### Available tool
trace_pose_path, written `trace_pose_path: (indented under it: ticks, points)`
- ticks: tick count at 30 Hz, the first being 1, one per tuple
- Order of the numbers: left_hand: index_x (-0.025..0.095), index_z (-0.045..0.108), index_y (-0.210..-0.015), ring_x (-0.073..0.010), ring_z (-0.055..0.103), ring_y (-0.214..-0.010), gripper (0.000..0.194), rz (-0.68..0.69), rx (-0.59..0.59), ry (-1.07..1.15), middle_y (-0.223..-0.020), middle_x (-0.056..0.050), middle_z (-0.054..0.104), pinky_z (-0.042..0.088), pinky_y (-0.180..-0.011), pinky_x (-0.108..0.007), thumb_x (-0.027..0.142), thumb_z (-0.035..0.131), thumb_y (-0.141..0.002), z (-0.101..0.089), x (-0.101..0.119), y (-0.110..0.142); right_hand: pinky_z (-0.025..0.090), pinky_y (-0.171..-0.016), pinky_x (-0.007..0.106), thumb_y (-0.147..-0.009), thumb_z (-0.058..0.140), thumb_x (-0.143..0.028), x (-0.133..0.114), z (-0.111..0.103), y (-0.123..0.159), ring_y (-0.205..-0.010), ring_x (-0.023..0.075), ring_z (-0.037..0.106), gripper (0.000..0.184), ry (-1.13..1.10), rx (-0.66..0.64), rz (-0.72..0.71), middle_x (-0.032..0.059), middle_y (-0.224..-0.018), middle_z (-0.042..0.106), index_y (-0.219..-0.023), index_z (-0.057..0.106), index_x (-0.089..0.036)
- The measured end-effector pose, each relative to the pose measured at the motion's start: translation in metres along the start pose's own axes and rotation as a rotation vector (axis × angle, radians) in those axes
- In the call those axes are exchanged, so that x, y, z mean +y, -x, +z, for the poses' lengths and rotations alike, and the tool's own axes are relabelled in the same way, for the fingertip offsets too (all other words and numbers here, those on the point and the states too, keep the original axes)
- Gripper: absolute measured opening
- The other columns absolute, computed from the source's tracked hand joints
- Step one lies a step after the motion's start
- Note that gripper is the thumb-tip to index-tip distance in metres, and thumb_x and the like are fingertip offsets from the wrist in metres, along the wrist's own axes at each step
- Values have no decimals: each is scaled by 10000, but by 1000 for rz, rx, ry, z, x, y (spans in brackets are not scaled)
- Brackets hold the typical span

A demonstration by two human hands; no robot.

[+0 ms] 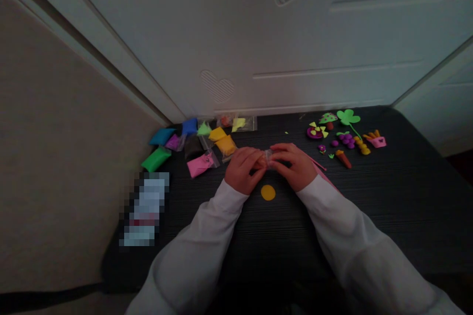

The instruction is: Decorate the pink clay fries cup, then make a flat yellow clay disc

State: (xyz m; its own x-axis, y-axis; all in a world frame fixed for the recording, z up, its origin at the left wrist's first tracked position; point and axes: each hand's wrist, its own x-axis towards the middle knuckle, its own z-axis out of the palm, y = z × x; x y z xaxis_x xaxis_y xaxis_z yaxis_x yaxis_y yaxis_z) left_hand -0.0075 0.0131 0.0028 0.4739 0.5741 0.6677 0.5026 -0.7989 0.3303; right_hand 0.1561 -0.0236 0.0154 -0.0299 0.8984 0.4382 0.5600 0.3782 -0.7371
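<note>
Both of my hands meet over the dark table around a small clear plastic bag (268, 159). My left hand (244, 170) is closed on the bag's left side, its fingers covering whatever is inside. At the other side, my right hand (295, 166) pinches the bag between thumb and fingers. Just below them on the table lies a flat, round orange-yellow clay disc (268, 192), touched by neither hand. Thin pink sticks or tools (320, 165) stick out from behind my right hand and sleeve.
Several bags of coloured clay lie at the back left, among them a pink bag (200, 165) and an orange bag (225, 145). A phone with a blurred screen (148, 209) lies at left. Small clay figures, including a green flower (348, 117), sit at right. A white panel (258, 34) stands behind.
</note>
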Motion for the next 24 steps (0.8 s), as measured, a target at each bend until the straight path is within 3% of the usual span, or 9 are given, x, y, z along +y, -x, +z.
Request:
trace_pose_path:
  ticks: [10, 24]
  points:
    - [165, 535, -987, -180, 526, -906, 303, 54, -55, -17, -931, -71, 615, 424, -836, -368, 233, 560, -693, 3, -3, 3, 455, -804, 324, -693, 591, -278, 10, 6, 2, -868, 152, 565, 143, 43, -106, 5, 38, -925, 604, -816, 641, -225]
    - [156, 543, -980, -170, 535, -884, 332, -51, -82, 66, -926, -69, 609, 426, -829, -344, 293, 581, -679, 6, -3, 4, 446, -812, 316, -714, 564, -215, 12, 4, 2, -878, 141, 562, 97, -75, -148, 23, 37, -920, 600, -784, 630, -209]
